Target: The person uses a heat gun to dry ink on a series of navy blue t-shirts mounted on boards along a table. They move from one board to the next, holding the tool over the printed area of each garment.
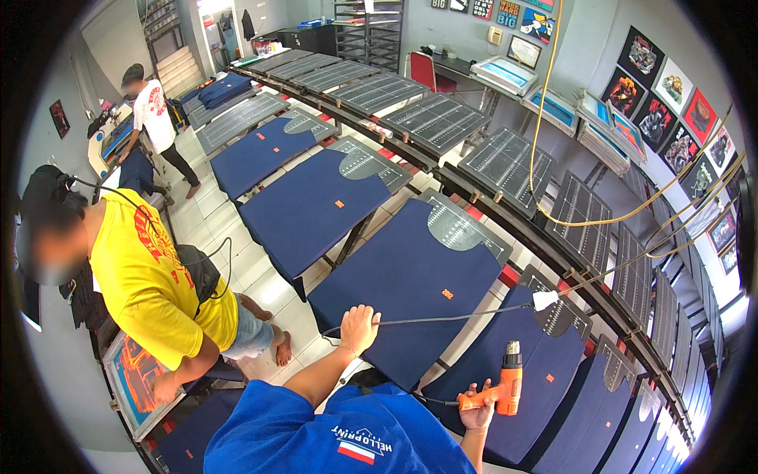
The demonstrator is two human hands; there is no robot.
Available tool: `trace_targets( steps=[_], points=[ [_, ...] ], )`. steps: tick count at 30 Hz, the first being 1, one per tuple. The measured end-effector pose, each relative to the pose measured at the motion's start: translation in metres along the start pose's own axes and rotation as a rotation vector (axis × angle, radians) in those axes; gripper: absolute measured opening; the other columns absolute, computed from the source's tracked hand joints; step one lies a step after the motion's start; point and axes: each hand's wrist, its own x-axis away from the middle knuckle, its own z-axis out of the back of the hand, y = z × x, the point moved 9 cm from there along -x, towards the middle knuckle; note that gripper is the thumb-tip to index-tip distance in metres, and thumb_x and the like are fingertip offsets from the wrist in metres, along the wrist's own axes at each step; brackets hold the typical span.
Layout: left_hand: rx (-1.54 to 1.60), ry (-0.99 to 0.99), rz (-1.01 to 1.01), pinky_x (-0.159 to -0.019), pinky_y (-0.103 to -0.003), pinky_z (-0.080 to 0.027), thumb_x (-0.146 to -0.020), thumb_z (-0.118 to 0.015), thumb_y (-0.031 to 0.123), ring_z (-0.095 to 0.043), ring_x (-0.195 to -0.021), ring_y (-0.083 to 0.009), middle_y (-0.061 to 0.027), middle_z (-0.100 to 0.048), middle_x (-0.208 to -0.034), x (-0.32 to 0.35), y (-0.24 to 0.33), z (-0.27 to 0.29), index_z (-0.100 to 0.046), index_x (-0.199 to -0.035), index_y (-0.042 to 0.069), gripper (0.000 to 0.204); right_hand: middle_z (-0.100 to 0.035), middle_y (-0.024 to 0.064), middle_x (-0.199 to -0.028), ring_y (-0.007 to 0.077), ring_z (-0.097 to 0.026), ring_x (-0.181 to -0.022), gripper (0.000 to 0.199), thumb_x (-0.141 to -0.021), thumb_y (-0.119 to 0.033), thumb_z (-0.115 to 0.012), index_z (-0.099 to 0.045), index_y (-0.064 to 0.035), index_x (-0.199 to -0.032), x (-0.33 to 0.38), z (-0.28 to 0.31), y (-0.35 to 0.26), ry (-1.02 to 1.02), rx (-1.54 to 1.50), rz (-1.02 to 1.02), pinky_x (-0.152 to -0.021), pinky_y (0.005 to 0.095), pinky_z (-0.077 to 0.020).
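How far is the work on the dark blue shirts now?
Done: navy blue T-shirts lie on the long row of platens, each showing a small orange print. In hand: the right hand holds an orange heat gun over one shirt; the left hand lifts its black cord. Left: cannot tell.

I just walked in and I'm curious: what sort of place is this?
Most likely a T-shirt screen-printing workshop. Navy shirts lie stretched over rows of flat boards, printing screens sit by the wall, and the right hand holds an orange heat gun while the left hand lifts its cord.

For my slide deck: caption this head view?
Right hand aims orange heat gun at navy shirt; left hand lifts black cord.
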Motion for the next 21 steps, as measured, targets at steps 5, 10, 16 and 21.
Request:
trace_targets(
  steps=[5, 10, 16, 21],
  points=[
    [-0.006, -0.002, 0.0, -0.07, -0.043, -0.043, -0.092, -0.06, 0.031, -0.056, -0.078, -0.0301, -0.0104, -0.056, -0.08, -0.0003, 0.0009, 0.0005, -0.056, -0.083, 0.007, 0.026, -0.059, 0.0109, -0.118, 0.026, -0.063, -0.097, 0.06, -0.079, -0.021, -0.072, -0.053, -0.0297, -0.135, -0.0008, 0.0048, -0.0004, 0.022, -0.014, 0.003, -0.096, 0.0544, -0.0479],
    [-0.006, -0.003, 0.001, -0.07, -0.043, -0.043, -0.092, -0.06, 0.031, -0.056, -0.078, -0.0299, -0.01, -0.056, -0.08, -0.0008, 0.0, -0.0006, -0.056, -0.083, 0.007, 0.026, -0.059, 0.0109, -0.118, 0.0267, -0.064, -0.096, 0.061, -0.077, -0.021, -0.073, -0.053, -0.03, -0.134, -0.001, 0.0068, -0.0006, 0.03, -0.017, 0.001, -0.096, 0.054, -0.0478],
    [-0.008, 0.017, -0.009, -0.071, -0.043, -0.043, -0.092, -0.061, 0.03, -0.055, -0.079, -0.0296, -0.01, -0.056, -0.08, -0.0003, 0.0011, 0.0023, -0.056, -0.083, 0.007, 0.025, -0.058, 0.0096, -0.119, 0.0235, -0.062, -0.099, 0.056, -0.082, -0.022, -0.07, -0.053, -0.0289, -0.135, -0.0007, 0.0012, 0.0005, 0.003, -0.006, 0.001, -0.096, 0.054, -0.0484],
    [-0.006, 0.008, -0.003, -0.071, -0.042, -0.043, -0.092, -0.06, 0.03, -0.055, -0.079, -0.0289, -0.0092, -0.056, -0.08, -0.0001, -0.0003, -0.0005, -0.056, -0.082, 0.008, 0.025, -0.058, 0.0095, -0.119, 0.0232, -0.062, -0.099, 0.056, -0.082, -0.022, -0.07, -0.053, -0.0293, -0.135, -0.0004, -0.0012, 0.0007, 0.007, -0.01, -0.002, -0.096, 0.0537, -0.0484]
  ],
)
